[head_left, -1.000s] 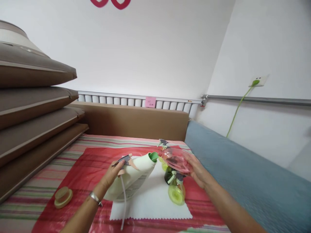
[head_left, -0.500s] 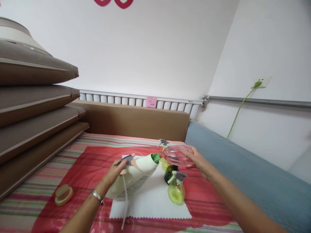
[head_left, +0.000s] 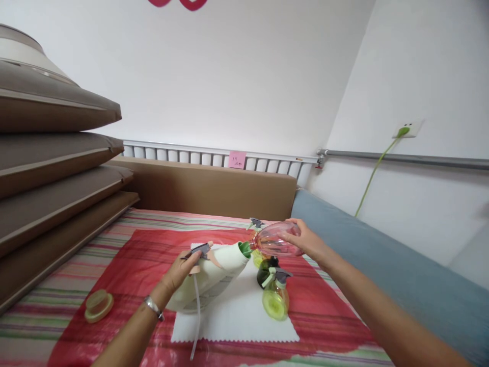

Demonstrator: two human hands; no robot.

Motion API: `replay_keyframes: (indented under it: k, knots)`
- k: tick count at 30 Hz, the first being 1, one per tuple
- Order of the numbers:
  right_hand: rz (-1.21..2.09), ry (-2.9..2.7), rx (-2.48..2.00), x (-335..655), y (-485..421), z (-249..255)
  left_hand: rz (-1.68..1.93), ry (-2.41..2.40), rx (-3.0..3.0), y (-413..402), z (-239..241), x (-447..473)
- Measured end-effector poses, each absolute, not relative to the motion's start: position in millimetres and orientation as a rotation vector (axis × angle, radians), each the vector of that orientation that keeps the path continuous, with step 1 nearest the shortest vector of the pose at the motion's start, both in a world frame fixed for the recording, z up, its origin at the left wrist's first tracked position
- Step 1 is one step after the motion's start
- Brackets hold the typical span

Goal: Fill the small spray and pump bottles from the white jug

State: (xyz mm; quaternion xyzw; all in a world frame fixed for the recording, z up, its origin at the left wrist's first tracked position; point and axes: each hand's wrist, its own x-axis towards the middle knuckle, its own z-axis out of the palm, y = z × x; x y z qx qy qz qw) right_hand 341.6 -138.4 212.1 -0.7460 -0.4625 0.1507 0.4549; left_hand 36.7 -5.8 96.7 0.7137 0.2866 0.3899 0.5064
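My left hand (head_left: 183, 269) is closed around a grey and peach trigger spray head (head_left: 204, 251), whose clear tube hangs down. That hand also lies against a large pale bottle (head_left: 214, 278), tilted with its green-lined mouth (head_left: 244, 249) up to the right. Whether it grips the bottle too is hidden. My right hand (head_left: 305, 239) holds a clear pink spray bottle (head_left: 277, 239) by its base. It lies on a slant, base higher, its open neck at the green mouth. Below it on a white cloth (head_left: 237, 321) stand a yellow-green spray bottle (head_left: 275, 303) and a dark green bottle (head_left: 265, 274).
Another spray bottle (head_left: 256, 223) stands behind the pink one. A round yellowish cap (head_left: 98, 305) lies on the red plastic sheet (head_left: 126, 275) at left. Stacked brown cushions (head_left: 57, 148) rise at left; a brown board (head_left: 214, 188) and a blue panel (head_left: 355, 255) border the surface.
The base of the pink spray bottle has risen, so it slants more steeply down to the green mouth. My right hand has moved up with it. My left hand has stayed put.
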Motion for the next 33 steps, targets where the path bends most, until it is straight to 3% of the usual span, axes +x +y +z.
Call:
replay_keyframes:
  k: [10, 24, 33]
  knots:
    - [0.092, -1.545, -1.984, 329, -130, 241, 1.009, 0.716, 1.695, -5, 92, 42]
    - [-0.774, -2.501, -1.844, 249, -124, 265, 0.989, 0.672, 1.709, -12, 96, 42]
    - [-0.727, -2.522, -1.782, 247, -125, 271, 1.004, 0.627, 1.696, -11, 94, 37]
